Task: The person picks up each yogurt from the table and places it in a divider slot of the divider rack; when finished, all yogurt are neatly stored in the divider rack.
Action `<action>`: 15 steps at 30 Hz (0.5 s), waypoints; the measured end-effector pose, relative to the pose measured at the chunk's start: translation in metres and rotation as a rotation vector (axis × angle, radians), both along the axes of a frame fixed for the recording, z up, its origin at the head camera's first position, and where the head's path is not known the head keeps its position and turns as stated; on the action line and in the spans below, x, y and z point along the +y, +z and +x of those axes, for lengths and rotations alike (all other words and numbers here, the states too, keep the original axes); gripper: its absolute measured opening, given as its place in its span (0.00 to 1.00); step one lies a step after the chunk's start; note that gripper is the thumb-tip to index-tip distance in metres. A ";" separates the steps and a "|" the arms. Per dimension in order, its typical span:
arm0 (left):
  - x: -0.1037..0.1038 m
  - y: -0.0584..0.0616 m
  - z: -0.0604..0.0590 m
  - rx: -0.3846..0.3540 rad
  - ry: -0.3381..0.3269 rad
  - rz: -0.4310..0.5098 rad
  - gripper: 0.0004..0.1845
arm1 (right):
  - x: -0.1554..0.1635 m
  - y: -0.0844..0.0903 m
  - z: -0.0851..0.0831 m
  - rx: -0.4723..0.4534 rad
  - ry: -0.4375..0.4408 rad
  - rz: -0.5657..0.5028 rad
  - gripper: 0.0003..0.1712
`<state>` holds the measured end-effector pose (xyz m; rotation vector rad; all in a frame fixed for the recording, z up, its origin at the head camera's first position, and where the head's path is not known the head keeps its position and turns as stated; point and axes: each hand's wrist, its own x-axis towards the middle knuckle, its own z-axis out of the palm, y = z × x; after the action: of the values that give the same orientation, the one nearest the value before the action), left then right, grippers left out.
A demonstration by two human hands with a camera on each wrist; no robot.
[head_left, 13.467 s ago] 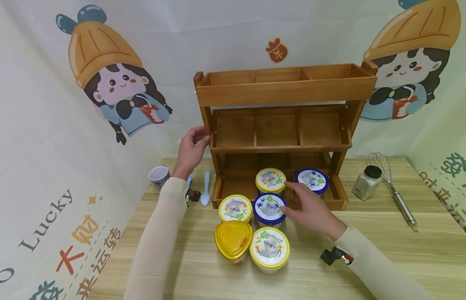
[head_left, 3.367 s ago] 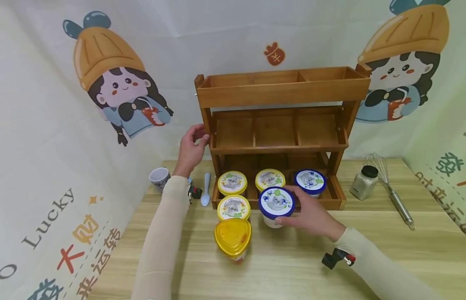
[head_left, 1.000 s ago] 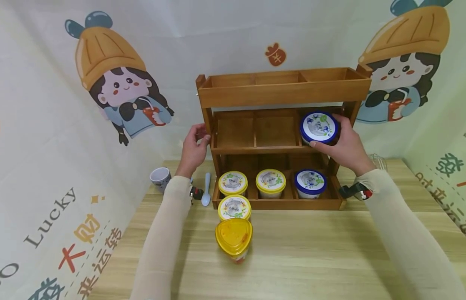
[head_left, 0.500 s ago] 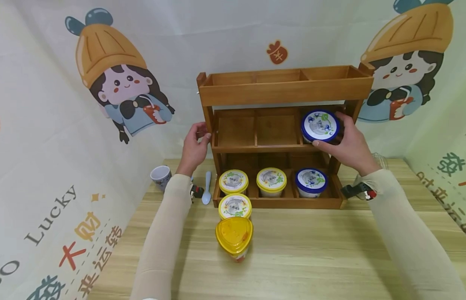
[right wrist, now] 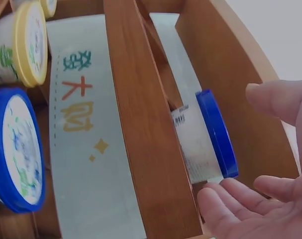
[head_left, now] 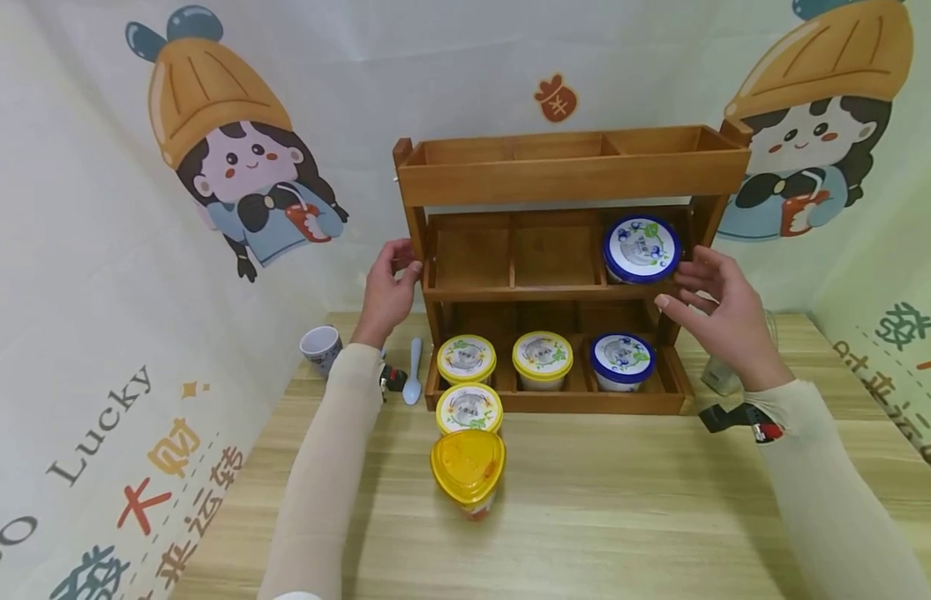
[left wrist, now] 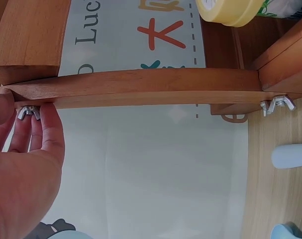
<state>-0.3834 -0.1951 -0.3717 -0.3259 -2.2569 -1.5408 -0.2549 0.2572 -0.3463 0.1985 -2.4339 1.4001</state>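
Note:
A three-tier wooden rack [head_left: 570, 179] stands at the back of the table. My left hand [head_left: 390, 292] holds its left side post, fingers by a wing nut [left wrist: 29, 112] in the left wrist view. A blue-lidded tub [head_left: 642, 250] sits tilted in the right compartment of the middle tier. Just right of it, my right hand [head_left: 728, 321] has its fingers spread and grips nothing. Along the bottom tier are a yellow-lidded tub [head_left: 467, 359], another yellow-lidded tub [head_left: 543, 356] and a second blue-lidded tub [head_left: 623, 360].
Before the rack stand a third yellow-lidded tub [head_left: 469, 408] and a container with a triangular yellow lid [head_left: 468, 467]. Left are a patterned cup [head_left: 321, 346] and a light-blue spoon [head_left: 413, 379]. A glass jar [head_left: 720, 377] is partly hidden behind my right hand.
My right hand carried the blue-lidded tub from the table up to the middle tier, then let go and drew back right. Earlier, yellow-lidded tubs filled the bottom-left compartment. My left hand stayed.

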 end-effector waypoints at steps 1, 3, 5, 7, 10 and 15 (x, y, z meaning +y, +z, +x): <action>0.000 0.000 0.000 0.000 -0.001 0.001 0.20 | 0.000 -0.002 0.003 0.012 0.001 -0.015 0.50; 0.000 0.000 -0.001 0.004 -0.004 0.004 0.20 | -0.003 -0.007 0.009 0.041 0.016 -0.038 0.46; 0.000 0.000 -0.001 0.002 -0.005 0.002 0.20 | -0.008 -0.015 0.015 0.075 0.038 -0.044 0.42; 0.000 0.001 -0.001 0.005 -0.003 0.002 0.20 | -0.014 -0.024 0.018 0.109 0.071 -0.029 0.39; 0.000 0.001 -0.001 0.006 -0.001 0.006 0.20 | -0.025 -0.039 0.022 0.148 0.150 -0.012 0.35; -0.002 0.001 0.000 -0.007 0.001 0.004 0.20 | -0.046 -0.064 0.030 0.152 0.263 0.010 0.31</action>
<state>-0.3832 -0.1969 -0.3707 -0.3188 -2.2590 -1.5484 -0.2254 0.2110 -0.4107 0.6242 -2.3545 1.4196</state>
